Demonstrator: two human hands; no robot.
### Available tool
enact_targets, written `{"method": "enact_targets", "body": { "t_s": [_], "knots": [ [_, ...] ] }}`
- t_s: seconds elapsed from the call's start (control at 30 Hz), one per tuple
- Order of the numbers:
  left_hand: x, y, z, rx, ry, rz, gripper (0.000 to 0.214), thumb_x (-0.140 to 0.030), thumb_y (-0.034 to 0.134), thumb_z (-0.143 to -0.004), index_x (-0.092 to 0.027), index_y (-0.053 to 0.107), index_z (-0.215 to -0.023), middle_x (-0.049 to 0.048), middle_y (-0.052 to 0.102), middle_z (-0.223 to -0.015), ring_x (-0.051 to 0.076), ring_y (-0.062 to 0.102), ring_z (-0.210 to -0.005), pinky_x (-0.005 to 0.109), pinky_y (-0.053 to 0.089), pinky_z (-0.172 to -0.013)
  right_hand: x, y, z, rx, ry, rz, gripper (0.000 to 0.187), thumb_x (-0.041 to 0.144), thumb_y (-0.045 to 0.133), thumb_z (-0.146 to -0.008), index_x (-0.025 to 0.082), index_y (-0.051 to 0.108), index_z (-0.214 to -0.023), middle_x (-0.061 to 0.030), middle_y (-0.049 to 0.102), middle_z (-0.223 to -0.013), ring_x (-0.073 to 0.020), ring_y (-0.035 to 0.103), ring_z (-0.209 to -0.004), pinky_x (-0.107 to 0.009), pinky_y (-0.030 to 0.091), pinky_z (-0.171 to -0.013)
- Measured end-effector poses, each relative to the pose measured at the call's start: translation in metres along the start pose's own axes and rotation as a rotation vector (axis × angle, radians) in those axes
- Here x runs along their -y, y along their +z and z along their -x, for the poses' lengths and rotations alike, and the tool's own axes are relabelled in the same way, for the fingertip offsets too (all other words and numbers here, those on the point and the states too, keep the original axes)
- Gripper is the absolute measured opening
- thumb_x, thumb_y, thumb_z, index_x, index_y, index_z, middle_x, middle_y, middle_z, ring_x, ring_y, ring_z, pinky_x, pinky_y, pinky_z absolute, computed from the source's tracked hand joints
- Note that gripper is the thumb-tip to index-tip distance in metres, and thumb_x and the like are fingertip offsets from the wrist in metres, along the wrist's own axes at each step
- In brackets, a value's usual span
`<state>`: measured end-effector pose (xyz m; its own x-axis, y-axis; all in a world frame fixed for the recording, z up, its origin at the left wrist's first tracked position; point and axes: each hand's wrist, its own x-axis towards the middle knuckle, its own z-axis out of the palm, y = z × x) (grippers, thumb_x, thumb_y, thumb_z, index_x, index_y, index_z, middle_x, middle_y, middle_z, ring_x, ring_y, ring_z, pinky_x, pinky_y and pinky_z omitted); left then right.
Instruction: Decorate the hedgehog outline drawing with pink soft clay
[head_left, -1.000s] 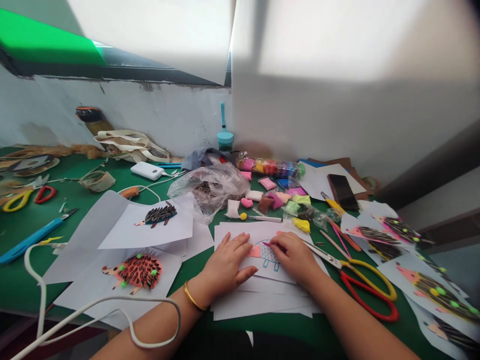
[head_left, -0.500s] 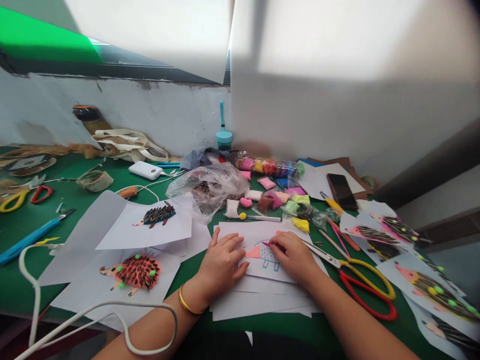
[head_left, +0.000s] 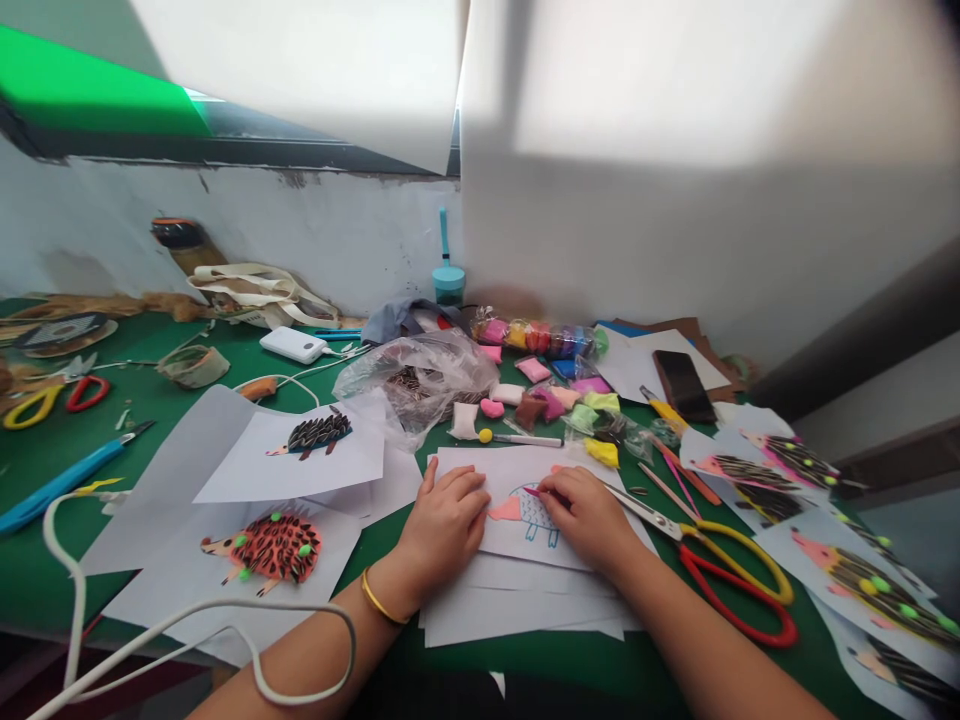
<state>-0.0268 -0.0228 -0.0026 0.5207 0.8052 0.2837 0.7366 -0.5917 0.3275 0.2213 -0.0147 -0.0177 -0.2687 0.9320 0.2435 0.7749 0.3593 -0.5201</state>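
A sheet of white paper point(head_left: 499, 540) lies before me with a hedgehog drawn on it in blue point(head_left: 536, 510), its snout filled with flat pink clay point(head_left: 506, 508). My right hand point(head_left: 589, 510) pinches a slim magenta clay tool point(head_left: 531, 491), whose pointed tip rests over the drawing's body; the rest of it is hidden by the fingers. Palm down on the paper's left side, my left hand point(head_left: 448, 515) presses it with fingers laid out and nothing held. More white sheets point(head_left: 525, 608) sit underneath.
Scissors point(head_left: 720, 565) with yellow and red handles lie right of my right hand. Small clay packs point(head_left: 529, 410) and a bag of seeds point(head_left: 420, 380) are behind the paper. Finished hedgehog pictures point(head_left: 277, 545) flank both sides. A white cable point(head_left: 255, 610) loops over my left forearm.
The fingers of my left hand have drawn closer together, and the thumb has tucked in. My right hand has barely shifted, still pinching the magenta clay tool over the drawing.
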Motion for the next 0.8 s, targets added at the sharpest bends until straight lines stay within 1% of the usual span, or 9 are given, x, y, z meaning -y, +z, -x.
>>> {"method": "enact_targets", "body": {
  "t_s": [0.13, 0.27, 0.37, 0.47, 0.53, 0.6, 0.67, 0.73, 0.8],
  "knots": [
    [0.0041, 0.0010, -0.0001, -0.006, -0.018, 0.059, 0.015, -0.018, 0.056, -0.088, -0.024, 0.066, -0.098, 0.0042, 0.067, -0.119, 0.024, 0.054, -0.123, 0.059, 0.012, -0.119, 0.0009, -0.0011, 0.0006, -0.008, -0.002, -0.001, 0.014, 0.023, 0.055, -0.091, 0.024, 0.069, -0.089, -0.0044, 0.069, -0.090, -0.0228, 0.060, -0.094, -0.036, 0.045, -0.084],
    [0.0086, 0.0025, -0.0017, -0.017, -0.048, 0.126, 0.014, -0.015, 0.055, -0.089, -0.023, 0.065, -0.090, 0.0018, 0.069, -0.108, 0.020, 0.059, -0.113, 0.058, 0.014, -0.118, 0.0005, -0.0038, 0.0014, -0.027, -0.021, 0.022, 0.014, 0.021, 0.056, -0.089, 0.024, 0.070, -0.091, -0.0045, 0.070, -0.091, -0.0226, 0.061, -0.090, -0.037, 0.044, -0.084],
    [0.0089, 0.0009, -0.0033, -0.026, -0.070, 0.148, 0.013, -0.011, 0.058, -0.086, -0.023, 0.064, -0.085, -0.0001, 0.069, -0.101, 0.018, 0.062, -0.104, 0.058, 0.015, -0.118, 0.0011, -0.0062, 0.0021, -0.060, -0.049, 0.022, 0.019, 0.018, 0.054, -0.089, 0.024, 0.070, -0.098, -0.0053, 0.071, -0.098, -0.0242, 0.061, -0.097, -0.039, 0.043, -0.088],
    [0.0075, -0.0019, -0.0038, -0.050, -0.078, 0.146, 0.013, -0.010, 0.059, -0.085, -0.022, 0.063, -0.084, -0.0005, 0.069, -0.099, 0.018, 0.063, -0.100, 0.056, 0.017, -0.117, 0.0038, -0.0082, 0.0035, -0.053, -0.053, -0.038, 0.022, 0.020, 0.051, -0.091, 0.024, 0.070, -0.103, -0.0060, 0.071, -0.102, -0.0242, 0.061, -0.102, -0.038, 0.045, -0.090],
    [0.0072, -0.0030, -0.0032, -0.059, -0.067, 0.150, 0.011, -0.012, 0.060, -0.085, -0.022, 0.063, -0.086, 0.0001, 0.069, -0.102, 0.018, 0.062, -0.103, 0.054, 0.018, -0.118, 0.0062, -0.0090, 0.0047, -0.025, -0.024, -0.085, 0.022, 0.024, 0.050, -0.093, 0.025, 0.069, -0.104, -0.0055, 0.071, -0.104, -0.0232, 0.063, -0.100, -0.036, 0.047, -0.087],
    [0.0078, -0.0028, -0.0021, -0.043, -0.034, 0.163, 0.011, -0.017, 0.064, -0.084, -0.023, 0.065, -0.093, 0.0010, 0.069, -0.107, 0.020, 0.060, -0.111, 0.054, 0.016, -0.118, 0.0081, -0.0093, 0.0060, 0.001, 0.037, -0.142, 0.023, 0.030, 0.051, -0.094, 0.026, 0.068, -0.108, -0.0041, 0.071, -0.101, -0.0216, 0.064, -0.092, -0.034, 0.048, -0.081],
    [0.0089, -0.0015, -0.0009, 0.001, 0.007, 0.173, 0.023, -0.025, 0.071, -0.081, -0.025, 0.065, -0.103, 0.0021, 0.068, -0.115, 0.024, 0.055, -0.121, 0.058, 0.011, -0.119, 0.0090, -0.0091, 0.0068, 0.013, 0.120, -0.224, 0.026, 0.035, 0.051, -0.094, 0.026, 0.065, -0.115, -0.0022, 0.070, -0.089, -0.0188, 0.063, -0.077, -0.031, 0.048, -0.070],
    [0.0097, 0.0002, 0.0000, 0.047, 0.030, 0.170, 0.034, -0.033, 0.076, -0.078, -0.026, 0.064, -0.110, 0.0030, 0.066, -0.121, 0.028, 0.051, -0.127, 0.061, 0.007, -0.118, 0.0091, -0.0090, 0.0068, 0.000, 0.191, -0.345, 0.028, 0.038, 0.051, -0.094, 0.024, 0.063, -0.116, -0.0004, 0.065, -0.078, -0.0165, 0.059, -0.065, -0.029, 0.046, -0.061],
    [0.0098, 0.0015, 0.0004, 0.080, 0.029, 0.157, 0.040, -0.037, 0.077, -0.076, -0.026, 0.064, -0.112, 0.0035, 0.065, -0.126, 0.029, 0.048, -0.131, 0.063, 0.005, -0.118, 0.0090, -0.0099, 0.0063, -0.003, 0.243, -0.515, 0.028, 0.041, 0.053, -0.092, 0.022, 0.063, -0.109, -0.0008, 0.064, -0.076, -0.0162, 0.058, -0.065, -0.028, 0.046, -0.061]
  ]
}}
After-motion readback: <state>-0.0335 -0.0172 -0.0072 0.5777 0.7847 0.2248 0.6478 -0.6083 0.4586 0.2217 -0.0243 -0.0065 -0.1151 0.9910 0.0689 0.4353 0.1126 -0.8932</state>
